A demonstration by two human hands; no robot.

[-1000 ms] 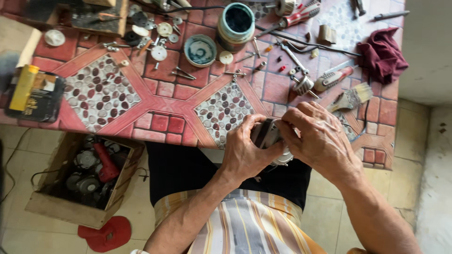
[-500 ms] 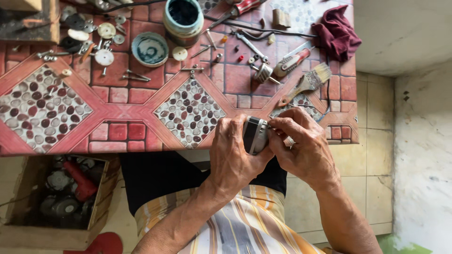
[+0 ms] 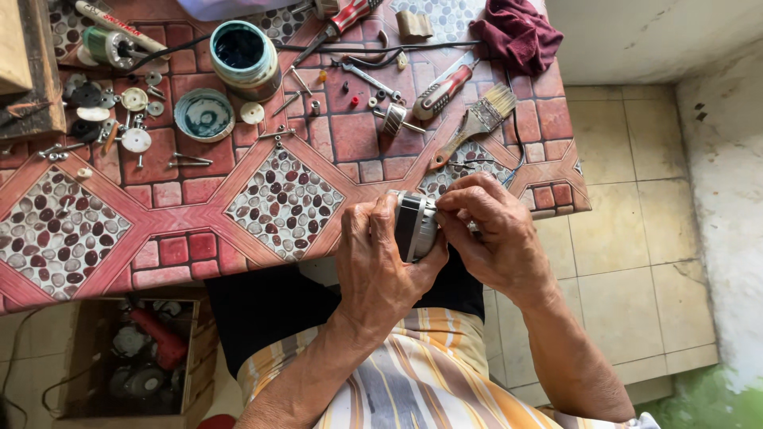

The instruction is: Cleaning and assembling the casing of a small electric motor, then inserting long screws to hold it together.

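My left hand [image 3: 380, 262] wraps around a small cylindrical motor part [image 3: 415, 226], dark with a silver metal band, held at the near edge of the table [image 3: 199, 254]. My right hand [image 3: 497, 234] pinches the part's right end with thumb and fingertips. Both hands hover over my lap, just in front of the red tile-patterned tabletop. What the right fingertips touch is hidden.
On the table lie a paintbrush [image 3: 475, 123], a screwdriver with a red-and-white handle [image 3: 439, 89], a teal tin [image 3: 242, 54], its lid [image 3: 204, 114], washers and screws [image 3: 127, 107], and a maroon cloth [image 3: 517, 32]. A cardboard box of parts [image 3: 139, 361] stands on the floor at left.
The view has shifted left across the table, bringing the hands toward the centre. Both hands keep their hold on the motor part, with the right fingers working at its end.
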